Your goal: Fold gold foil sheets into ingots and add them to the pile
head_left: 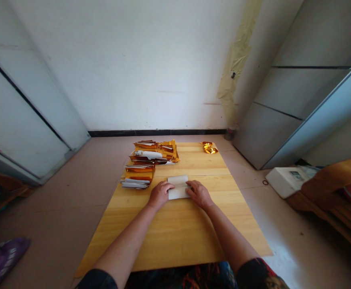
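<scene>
A small whitish paper sheet (177, 192) lies on the wooden table in front of me, with a crease or edge running across its middle. My left hand (160, 193) grips its left edge, thumb on top and fingers closed. At the opposite edge, my right hand (199, 192) is closed on the sheet with fingers curled over it. To the left of my hands sits a pile of gold foil paper (139, 173) with white edges showing. Behind it lies a larger stack of gold foil paper (169, 150). The sheet's underside is hidden.
A crumpled gold foil piece (209, 148) rests at the far right corner of the wooden table (178, 237). Beyond the table is a white wall. A grey cabinet (280, 116) and a white box (286, 181) stand to the right. A purple bag (5, 261) lies at lower left.
</scene>
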### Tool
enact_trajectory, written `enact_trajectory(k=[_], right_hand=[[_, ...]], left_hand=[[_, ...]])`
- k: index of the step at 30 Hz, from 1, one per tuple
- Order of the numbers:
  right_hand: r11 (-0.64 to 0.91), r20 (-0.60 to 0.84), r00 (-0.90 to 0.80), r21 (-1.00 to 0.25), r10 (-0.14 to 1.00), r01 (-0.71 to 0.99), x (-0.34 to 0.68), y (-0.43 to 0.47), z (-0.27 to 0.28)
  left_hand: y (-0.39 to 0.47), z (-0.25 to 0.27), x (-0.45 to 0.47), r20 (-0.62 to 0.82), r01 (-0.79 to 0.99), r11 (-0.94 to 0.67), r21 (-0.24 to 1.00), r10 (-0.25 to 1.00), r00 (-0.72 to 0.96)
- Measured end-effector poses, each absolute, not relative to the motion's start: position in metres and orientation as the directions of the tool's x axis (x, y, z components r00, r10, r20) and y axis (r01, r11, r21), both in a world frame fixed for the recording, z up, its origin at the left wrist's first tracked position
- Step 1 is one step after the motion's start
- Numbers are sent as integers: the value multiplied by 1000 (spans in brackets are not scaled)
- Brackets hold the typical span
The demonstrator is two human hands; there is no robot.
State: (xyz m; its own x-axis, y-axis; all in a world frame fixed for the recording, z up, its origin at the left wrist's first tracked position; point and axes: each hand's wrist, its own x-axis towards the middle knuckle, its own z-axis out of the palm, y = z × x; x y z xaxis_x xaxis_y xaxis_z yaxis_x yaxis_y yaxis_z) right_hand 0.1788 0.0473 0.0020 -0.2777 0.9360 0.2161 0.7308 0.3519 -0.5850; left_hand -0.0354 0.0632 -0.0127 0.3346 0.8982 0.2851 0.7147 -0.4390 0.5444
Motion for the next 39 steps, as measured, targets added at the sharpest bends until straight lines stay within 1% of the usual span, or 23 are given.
enact_trajectory(k=[3,5,7,12,17,20,22,23,25,28,30,33,36,39], right_hand=[[304,171,-254,-630,952,715,179,53,1],[272,145,-238,-678,960,683,181,55,1],[243,116,-226,-683,967,689,181,55,3],[158,8,-186,-562,983,812,175,53,12],[91,-69,-143,-490,987,867,168,58,19],[58,-111,-123,-464,986,884,166,63,22],[34,-125,-101,-448,987,893,165,66,25],[24,-131,-91,-442,987,897,164,67,26],[0,-147,-69,-424,987,906,162,68,28],[-48,-152,-10,-377,988,925,158,67,29],[-70,-132,26,-346,991,936,155,66,28],[-70,-97,42,-311,994,948,153,64,25],[-8,-22,2,-286,1000,958,155,58,21],[153,108,-131,-229,985,961,156,47,16]], left_hand=[[61,-11,-36,264,671,-422,610,906,330],[60,-10,-35,253,658,-414,629,909,331],[60,-11,-35,247,664,-403,630,914,321],[64,-14,-35,274,698,-369,614,929,250],[66,-15,-37,263,674,-336,658,941,213],[63,-14,-36,327,660,-342,668,933,153],[60,-12,-35,414,677,-387,627,901,132],[58,-11,-34,455,687,-426,588,877,155],[54,-10,-31,502,695,-523,493,823,264],[48,-10,-28,484,699,-609,375,772,413],[45,-11,-26,453,724,-610,322,771,448],[42,-11,-24,410,760,-587,278,788,459],[41,-10,-23,391,774,-580,254,793,466],[40,-9,-22,386,779,-583,233,790,476]])
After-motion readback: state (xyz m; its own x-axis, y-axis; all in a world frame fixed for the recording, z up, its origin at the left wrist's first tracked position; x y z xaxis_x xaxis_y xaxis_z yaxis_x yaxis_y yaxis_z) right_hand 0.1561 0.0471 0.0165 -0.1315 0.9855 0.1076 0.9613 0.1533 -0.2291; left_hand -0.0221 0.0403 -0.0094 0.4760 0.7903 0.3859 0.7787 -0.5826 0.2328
